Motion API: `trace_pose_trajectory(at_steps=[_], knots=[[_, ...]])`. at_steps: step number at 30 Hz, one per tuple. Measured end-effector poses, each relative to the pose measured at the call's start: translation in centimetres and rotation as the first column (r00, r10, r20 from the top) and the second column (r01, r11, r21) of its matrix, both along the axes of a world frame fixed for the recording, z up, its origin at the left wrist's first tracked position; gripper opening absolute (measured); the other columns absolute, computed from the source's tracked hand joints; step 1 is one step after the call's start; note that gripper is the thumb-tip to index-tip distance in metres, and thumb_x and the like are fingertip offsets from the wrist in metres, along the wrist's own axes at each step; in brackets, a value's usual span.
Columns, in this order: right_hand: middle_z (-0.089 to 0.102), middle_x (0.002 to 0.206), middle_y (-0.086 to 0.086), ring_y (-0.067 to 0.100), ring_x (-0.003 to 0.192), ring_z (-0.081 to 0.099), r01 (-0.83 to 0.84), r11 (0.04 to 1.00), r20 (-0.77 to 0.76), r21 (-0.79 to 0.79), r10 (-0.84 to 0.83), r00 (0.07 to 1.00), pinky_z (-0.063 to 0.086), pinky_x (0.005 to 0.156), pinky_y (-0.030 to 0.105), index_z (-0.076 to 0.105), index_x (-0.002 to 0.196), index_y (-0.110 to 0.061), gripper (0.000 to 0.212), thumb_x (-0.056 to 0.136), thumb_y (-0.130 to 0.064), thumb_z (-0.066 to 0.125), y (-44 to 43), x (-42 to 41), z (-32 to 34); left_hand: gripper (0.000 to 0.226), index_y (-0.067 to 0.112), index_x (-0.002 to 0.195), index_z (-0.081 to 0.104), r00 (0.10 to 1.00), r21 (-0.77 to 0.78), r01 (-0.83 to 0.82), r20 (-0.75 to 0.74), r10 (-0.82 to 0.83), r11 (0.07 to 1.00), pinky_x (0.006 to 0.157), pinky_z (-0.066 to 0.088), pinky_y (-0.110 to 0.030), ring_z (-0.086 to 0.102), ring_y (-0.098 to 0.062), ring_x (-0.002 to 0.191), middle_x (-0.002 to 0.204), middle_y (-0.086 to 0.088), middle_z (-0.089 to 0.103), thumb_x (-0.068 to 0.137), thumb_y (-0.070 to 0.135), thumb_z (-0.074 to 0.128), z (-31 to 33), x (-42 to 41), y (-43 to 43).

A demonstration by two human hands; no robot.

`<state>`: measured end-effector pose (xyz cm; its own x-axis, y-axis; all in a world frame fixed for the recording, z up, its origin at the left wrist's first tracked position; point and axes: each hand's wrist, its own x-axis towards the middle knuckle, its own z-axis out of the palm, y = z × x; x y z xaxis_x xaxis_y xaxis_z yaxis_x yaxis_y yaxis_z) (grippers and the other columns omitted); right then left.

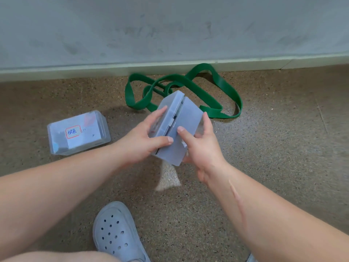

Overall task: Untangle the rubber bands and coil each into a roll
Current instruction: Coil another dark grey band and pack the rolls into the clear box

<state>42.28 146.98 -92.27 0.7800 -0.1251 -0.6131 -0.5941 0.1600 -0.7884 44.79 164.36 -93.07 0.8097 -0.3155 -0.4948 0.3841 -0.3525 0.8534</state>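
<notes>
A wide green rubber band (222, 86) lies in loose tangled loops on the floor by the wall. In front of it both hands hold a translucent plastic box (187, 112) above the floor, tilted, its lid slightly ajar. My left hand (143, 138) grips the lid side, fingers on top and thumb along the near edge. My right hand (200, 146) grips the base side, thumb on top and fingers wrapped underneath. Something dark shows through the gap of the box; I cannot tell what it is.
A second translucent box (77, 133) with a red-framed label lies shut on the speckled floor at the left. A grey perforated clog (117, 235) sits at the bottom centre. A grey wall with a pale skirting (75, 70) closes off the far side.
</notes>
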Motion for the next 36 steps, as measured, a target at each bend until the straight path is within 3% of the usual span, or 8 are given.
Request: trace_pose_trajectory(at_steps=[2, 5, 12, 15, 18, 26, 31, 36], knots=[[0.076, 0.107, -0.004, 0.015, 0.095, 0.074, 0.021, 1.000, 0.024, 0.012, -0.021, 0.999, 0.060, 0.083, 0.054, 0.018, 0.151, -0.051, 0.086, 0.092, -0.022, 0.072, -0.6, -0.2, 1.3, 0.082, 0.078, 0.138, 0.015, 0.995, 0.041, 0.093, 0.044, -0.095, 0.995, 0.113, 0.040, -0.050, 0.035, -0.019, 0.146, 0.162, 0.008, 0.026, 0.084, 0.047, 0.069, 1.2, 0.1, -0.5], [0.077, 0.098, -0.007, 0.012, 0.086, 0.075, 0.039, 0.999, 0.050, 0.020, -0.040, 0.998, 0.062, 0.067, 0.038, 0.049, 0.124, -0.043, 0.045, 0.092, -0.020, 0.071, -1.3, -0.2, 2.9, 0.080, 0.080, 0.136, 0.004, 0.977, 0.122, 0.163, 0.116, -0.177, 0.979, 0.122, 0.023, -0.047, -0.001, -0.008, 0.154, 0.169, 0.010, -0.003, 0.093, 0.047, 0.063, 3.0, 0.1, -1.3], [0.076, 0.098, 0.004, 0.025, 0.087, 0.075, 0.140, 0.989, -0.003, 0.050, -0.140, 0.990, 0.060, 0.072, 0.060, 0.068, 0.108, -0.018, 0.020, 0.089, -0.018, 0.075, -1.7, 0.0, 6.3, 0.091, 0.074, 0.141, 0.003, 0.931, 0.239, 0.262, 0.193, -0.310, 0.935, 0.117, 0.035, -0.047, 0.024, -0.009, 0.150, 0.164, 0.019, 0.017, 0.087, 0.043, 0.068, 7.1, 0.6, -2.3], [0.076, 0.094, 0.004, 0.027, 0.086, 0.075, 0.135, 0.989, 0.005, 0.059, -0.136, 0.991, 0.060, 0.067, 0.061, 0.069, 0.101, -0.017, 0.014, 0.088, -0.017, 0.075, -2.5, 0.6, 8.9, 0.090, 0.073, 0.143, -0.001, 0.902, 0.325, 0.259, 0.254, -0.348, 0.910, 0.122, 0.027, -0.045, 0.014, -0.006, 0.153, 0.166, 0.018, 0.013, 0.089, 0.040, 0.064, 9.9, 1.3, -3.4], [0.078, 0.092, 0.001, 0.027, 0.085, 0.076, 0.124, 0.992, 0.064, 0.005, -0.124, 0.990, 0.060, 0.067, 0.062, 0.072, 0.099, -0.019, 0.015, 0.085, -0.018, 0.077, -4.3, 0.8, 11.3, 0.091, 0.073, 0.142, -0.007, 0.885, 0.376, 0.231, 0.301, -0.355, 0.897, 0.124, 0.013, -0.038, -0.004, -0.001, 0.153, 0.168, 0.014, -0.003, 0.092, 0.040, 0.062, 12.2, 0.8, -5.4], [0.078, 0.097, 0.004, 0.031, 0.091, 0.074, 0.073, 0.997, 0.057, -0.027, -0.072, 0.996, 0.058, 0.071, 0.066, 0.073, 0.102, -0.021, 0.018, 0.085, -0.026, 0.071, -6.9, -1.0, 14.5, 0.091, 0.079, 0.134, -0.012, 0.858, 0.451, 0.205, 0.344, -0.381, 0.869, 0.124, 0.016, -0.046, 0.002, -0.011, 0.155, 0.168, 0.014, -0.008, 0.094, 0.042, 0.061, 14.6, -1.7, -7.8], [0.077, 0.103, -0.001, 0.023, 0.095, 0.073, 0.080, 0.992, -0.117, 0.097, -0.068, 0.991, 0.062, 0.068, 0.053, 0.074, 0.105, -0.025, 0.054, 0.070, -0.065, 0.076, -6.9, -1.3, 15.1, 0.094, 0.078, 0.137, 0.005, 0.788, 0.544, 0.197, 0.407, -0.461, 0.816, 0.123, 0.019, -0.044, 0.008, -0.019, 0.154, 0.167, 0.011, -0.003, 0.085, 0.039, 0.073, 14.7, -1.9, -7.5], [0.072, 0.105, 0.003, 0.023, 0.093, 0.069, 0.220, 0.974, -0.150, 0.046, -0.211, 0.966, 0.060, 0.053, 0.048, 0.070, 0.102, -0.021, 0.053, 0.065, -0.059, 0.078, -5.2, -0.2, 14.5, 0.090, 0.068, 0.138, 0.034, 0.784, 0.465, 0.109, 0.503, -0.363, 0.878, 0.117, 0.033, -0.042, 0.029, -0.017, 0.144, 0.161, 0.005, 0.016, 0.069, 0.036, 0.081, 14.3, -1.3, -6.4]])
